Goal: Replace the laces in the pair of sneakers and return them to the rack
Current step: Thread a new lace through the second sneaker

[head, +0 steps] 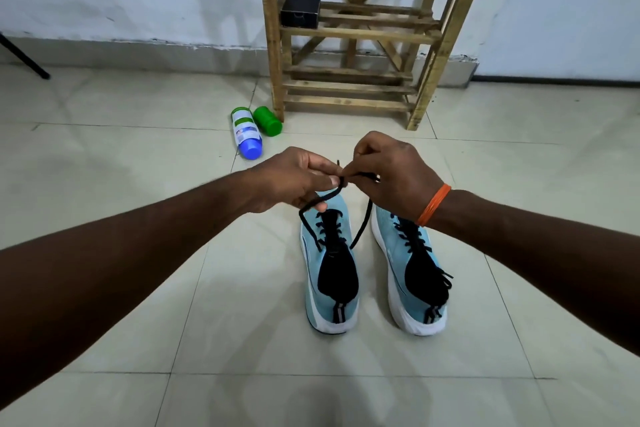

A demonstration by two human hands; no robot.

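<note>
Hands meet above the toe end of the left-side sneaker (pixel 332 274), both w/ fingers curled, pinching its black lace (pixel 363 225). L hand (pixel 294 180) pinches 1 strand btwn thumb & fingers; R hand (pixel 388 173) pinches the other, w/ a lace tip poking up btwn the 2 hands. Both strands run down to the eyelets nearest that sneaker's collar. It sits on the tile floor (pixel 138 288), heel toward camera. Right-side sneaker (pixel 412 274) stands just beside it, not touching, laced in black, lace ends lying at its collar; can't tell if knotted. Orange band (pixel 434 204) on R wrist. Wooden rack (pixel 349 31) stands vs. the wall, well apart from the shoes, w/ a black box (pixel 300 12) on its shelf. White bottle (pixel 246 133) w/ blue cap & green container (pixel 267 121) lie on the floor near a rack leg.
</note>
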